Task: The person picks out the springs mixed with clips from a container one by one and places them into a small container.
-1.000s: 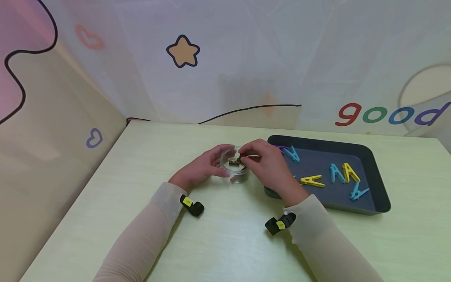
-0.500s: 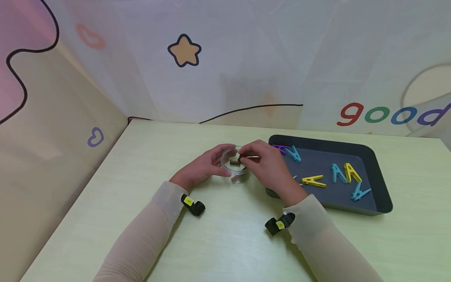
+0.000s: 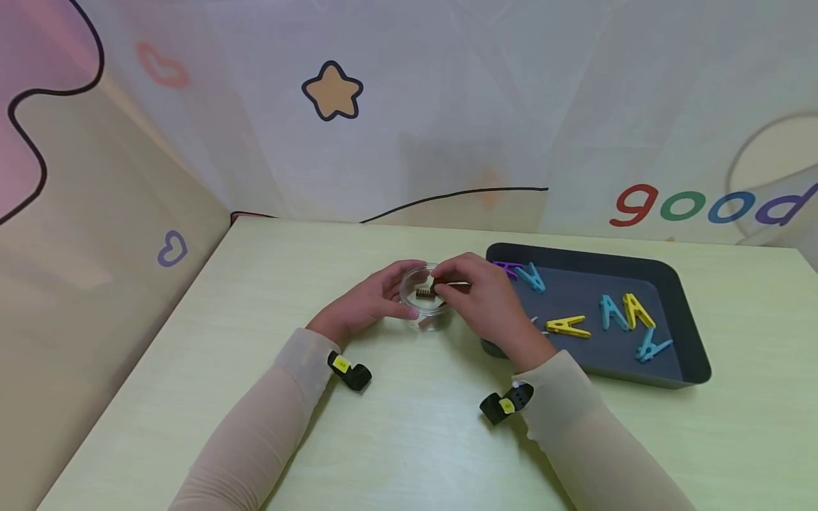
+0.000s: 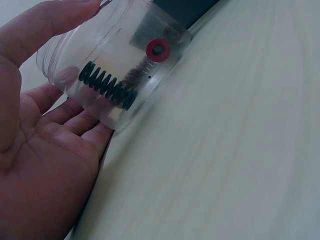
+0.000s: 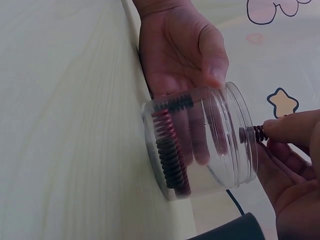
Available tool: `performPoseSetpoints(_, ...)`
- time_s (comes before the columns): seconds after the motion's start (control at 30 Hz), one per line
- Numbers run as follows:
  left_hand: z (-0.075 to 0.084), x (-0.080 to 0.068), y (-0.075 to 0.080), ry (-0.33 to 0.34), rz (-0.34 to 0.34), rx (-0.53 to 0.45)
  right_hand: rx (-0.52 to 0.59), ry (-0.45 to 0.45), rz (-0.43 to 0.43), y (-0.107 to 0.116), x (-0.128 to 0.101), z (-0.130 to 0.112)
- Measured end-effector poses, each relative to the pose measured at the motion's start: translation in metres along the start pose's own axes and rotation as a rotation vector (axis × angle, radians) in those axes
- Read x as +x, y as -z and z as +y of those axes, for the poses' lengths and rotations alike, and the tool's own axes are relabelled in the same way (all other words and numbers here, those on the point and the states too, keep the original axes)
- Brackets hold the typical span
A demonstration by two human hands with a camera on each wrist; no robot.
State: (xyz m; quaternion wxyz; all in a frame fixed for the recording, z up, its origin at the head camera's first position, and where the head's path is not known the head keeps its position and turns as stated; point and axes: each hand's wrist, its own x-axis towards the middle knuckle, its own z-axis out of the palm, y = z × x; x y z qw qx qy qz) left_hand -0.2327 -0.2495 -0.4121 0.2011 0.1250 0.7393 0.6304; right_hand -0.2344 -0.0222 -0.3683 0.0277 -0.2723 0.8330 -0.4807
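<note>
A clear plastic jar stands at the middle of the pale green table. My left hand holds it from the left, thumb at the rim and fingers round the far side. My right hand pinches a small dark spring between thumb and fingertips right at the jar's mouth. Inside the jar lie a few springs, a dark green one and a reddish one. In the left wrist view, a spring with a red end shows through the jar wall.
A dark tray lies to the right of my right hand, holding several clothespins in blue, yellow and purple. A patterned wall backs the table, and a panel closes its left side.
</note>
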Motion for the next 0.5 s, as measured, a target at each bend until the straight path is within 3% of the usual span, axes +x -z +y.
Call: performPoseSetpoints(0.5, -0.0026, -0.0005, 0.0016, -0.007, -0.003, -0.015, -0.02, 0.003, 0.009, -0.0012, 0.0019, 0.001)
